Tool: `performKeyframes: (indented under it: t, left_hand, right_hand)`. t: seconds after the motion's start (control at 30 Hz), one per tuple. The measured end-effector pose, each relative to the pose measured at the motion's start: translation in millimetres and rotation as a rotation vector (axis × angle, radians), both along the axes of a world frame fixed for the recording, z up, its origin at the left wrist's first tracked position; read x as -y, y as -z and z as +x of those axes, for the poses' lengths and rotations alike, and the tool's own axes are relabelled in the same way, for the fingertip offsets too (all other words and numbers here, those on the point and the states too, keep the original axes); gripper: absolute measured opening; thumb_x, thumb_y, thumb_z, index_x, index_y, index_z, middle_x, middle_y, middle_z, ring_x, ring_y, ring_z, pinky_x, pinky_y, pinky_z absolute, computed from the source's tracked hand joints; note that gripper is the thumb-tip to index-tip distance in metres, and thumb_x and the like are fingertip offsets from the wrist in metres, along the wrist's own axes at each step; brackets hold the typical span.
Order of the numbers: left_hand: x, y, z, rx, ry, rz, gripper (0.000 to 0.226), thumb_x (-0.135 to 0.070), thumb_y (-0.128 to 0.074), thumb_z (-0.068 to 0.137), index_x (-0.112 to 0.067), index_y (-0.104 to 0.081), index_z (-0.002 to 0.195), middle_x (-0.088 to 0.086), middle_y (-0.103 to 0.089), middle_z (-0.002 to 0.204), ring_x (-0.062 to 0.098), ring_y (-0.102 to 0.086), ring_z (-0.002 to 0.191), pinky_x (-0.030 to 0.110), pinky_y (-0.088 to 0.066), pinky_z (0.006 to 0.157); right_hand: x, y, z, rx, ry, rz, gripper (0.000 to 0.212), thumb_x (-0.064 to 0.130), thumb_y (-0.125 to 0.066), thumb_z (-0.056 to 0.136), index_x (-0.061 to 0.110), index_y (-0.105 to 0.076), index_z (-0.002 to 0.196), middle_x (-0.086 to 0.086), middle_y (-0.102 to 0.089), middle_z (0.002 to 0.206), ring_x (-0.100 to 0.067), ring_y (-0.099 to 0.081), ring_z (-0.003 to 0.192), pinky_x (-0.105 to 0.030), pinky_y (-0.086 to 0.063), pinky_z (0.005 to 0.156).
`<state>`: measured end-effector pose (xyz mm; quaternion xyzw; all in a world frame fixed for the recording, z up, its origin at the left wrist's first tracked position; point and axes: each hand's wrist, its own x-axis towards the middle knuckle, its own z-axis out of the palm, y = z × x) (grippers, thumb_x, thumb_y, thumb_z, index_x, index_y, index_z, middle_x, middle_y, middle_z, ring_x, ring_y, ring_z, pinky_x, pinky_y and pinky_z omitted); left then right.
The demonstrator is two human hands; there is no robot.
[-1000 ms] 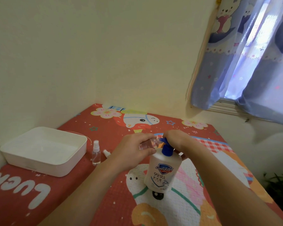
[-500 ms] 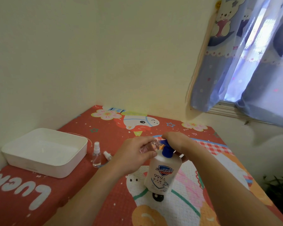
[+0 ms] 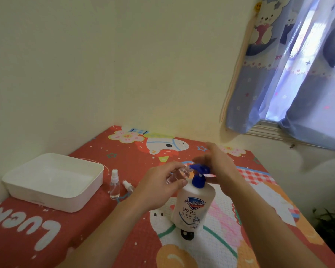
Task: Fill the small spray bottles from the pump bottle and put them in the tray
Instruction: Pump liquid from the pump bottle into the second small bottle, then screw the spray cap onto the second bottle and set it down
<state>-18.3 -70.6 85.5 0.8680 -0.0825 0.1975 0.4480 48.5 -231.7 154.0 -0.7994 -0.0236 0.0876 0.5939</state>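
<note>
A white pump bottle (image 3: 193,206) with a blue pump head stands upright in the middle of the mat. My left hand (image 3: 161,187) grips a small clear spray bottle (image 3: 177,175), uncapped, with its mouth at the blue spout. My right hand (image 3: 219,167) lies on the far side of the pump head, fingers stretched out and blurred. A second small spray bottle (image 3: 115,184) with its white cap on stands upright beside the white tray (image 3: 52,198), which has nothing in it. A loose white spray cap (image 3: 127,185) lies next to that bottle.
The red cartoon mat (image 3: 124,238) covers a raised surface set against cream walls behind and to the left. A blue curtain (image 3: 290,74) hangs over a window at the right. A dark plant (image 3: 331,221) shows past the mat's right edge.
My right hand has lifted and its fingers have straightened; the blue pump head has risen and shows now. My left hand keeps the small bottle at the spout.
</note>
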Motion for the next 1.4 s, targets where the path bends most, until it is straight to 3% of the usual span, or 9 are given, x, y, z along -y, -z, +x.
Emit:
performKeyframes:
  t: [0.1, 0.2, 0.37, 0.53, 0.7, 0.87, 1.2, 1.33, 1.4]
  left_hand:
    - [0, 3, 0, -0.008, -0.011, -0.033, 0.031, -0.033, -0.069, 0.086, -0.046, -0.059, 0.112, -0.022, -0.066, 0.107, -0.001, -0.061, 0.099, 0.035, -0.051, 0.090]
    - [-1, 6, 1, -0.017, -0.014, -0.077, 0.033, -0.033, -0.070, 0.086, -0.042, -0.060, 0.116, -0.021, -0.066, 0.111, 0.001, -0.061, 0.102, 0.037, -0.051, 0.092]
    - [-1, 11, 2, -0.026, -0.016, -0.125, 0.037, -0.031, -0.070, 0.086, -0.040, -0.059, 0.120, -0.019, -0.066, 0.115, 0.003, -0.061, 0.106, 0.039, -0.051, 0.094]
    - [-2, 13, -1, -0.049, -0.018, -0.189, 0.036, -0.027, -0.072, 0.086, -0.035, -0.059, 0.119, -0.021, -0.066, 0.112, 0.001, -0.061, 0.107, 0.032, -0.051, 0.095]
    - [-3, 16, -1, -0.080, -0.022, -0.257, 0.032, -0.030, -0.072, 0.086, -0.038, -0.059, 0.113, -0.032, -0.065, 0.101, -0.014, -0.058, 0.099, 0.012, -0.047, 0.083]
    - [-6, 22, 1, -0.091, -0.062, -0.293, 0.042, -0.040, -0.072, 0.083, -0.033, -0.055, 0.121, -0.012, -0.066, 0.120, 0.003, -0.061, 0.110, 0.033, -0.050, 0.097]
    - [-19, 24, -4, -0.051, -0.084, -0.319, 0.029, -0.030, -0.072, 0.086, -0.039, -0.059, 0.110, -0.019, -0.069, 0.109, -0.002, -0.063, 0.103, 0.027, -0.050, 0.091]
    - [-26, 25, -5, -0.019, -0.124, -0.331, 0.036, -0.031, -0.071, 0.086, -0.034, -0.058, 0.120, -0.022, -0.066, 0.114, -0.005, -0.059, 0.110, 0.029, -0.049, 0.096]
    - [-28, 25, -6, 0.003, -0.162, -0.331, 0.040, -0.034, -0.070, 0.087, -0.034, -0.057, 0.124, -0.023, -0.065, 0.116, -0.003, -0.058, 0.111, 0.033, -0.049, 0.097]
  right_hand:
    - [17, 16, -8, 0.188, -0.031, 0.116, 0.045, 0.037, -0.037, 0.096, 0.013, -0.075, 0.093, -0.002, -0.076, 0.094, -0.019, -0.067, 0.093, -0.041, -0.055, 0.087]
    - [41, 46, -18, 0.339, -0.239, 0.044, 0.033, 0.042, -0.045, 0.088, 0.037, -0.068, 0.111, 0.012, -0.069, 0.116, -0.003, -0.064, 0.106, -0.031, -0.051, 0.089]
    - [49, 77, -31, 0.350, -0.387, -0.229, 0.057, 0.037, -0.077, 0.078, 0.057, -0.042, 0.119, 0.037, -0.060, 0.109, 0.010, -0.063, 0.097, -0.012, -0.051, 0.077]
    - [47, 83, -28, 0.424, -0.321, -0.256, 0.059, 0.028, -0.080, 0.076, 0.052, -0.044, 0.116, 0.033, -0.064, 0.100, 0.009, -0.064, 0.090, -0.011, -0.052, 0.067]
    - [47, 84, -22, 0.420, -0.312, -0.246, 0.060, 0.028, -0.081, 0.075, 0.055, -0.046, 0.116, 0.028, -0.065, 0.103, 0.005, -0.066, 0.091, -0.018, -0.055, 0.074]
    - [50, 80, -3, 0.378, -0.268, -0.263, 0.062, 0.026, -0.080, 0.076, 0.048, -0.045, 0.123, 0.023, -0.062, 0.107, -0.005, -0.064, 0.098, -0.031, -0.056, 0.080]
    - [51, 80, 15, 0.318, -0.221, -0.285, 0.063, 0.026, -0.077, 0.079, 0.045, -0.040, 0.127, 0.023, -0.059, 0.106, -0.016, -0.063, 0.103, -0.043, -0.056, 0.086]
    - [49, 89, 9, 0.497, -0.036, -0.307, 0.073, 0.042, -0.074, 0.078, 0.032, -0.039, 0.141, 0.015, -0.052, 0.127, -0.012, -0.055, 0.109, -0.038, -0.053, 0.087]
    - [47, 91, 1, 0.712, 0.180, -0.349, 0.062, 0.050, -0.068, 0.079, 0.023, -0.050, 0.131, 0.008, -0.055, 0.124, -0.013, -0.056, 0.105, -0.038, -0.055, 0.084]
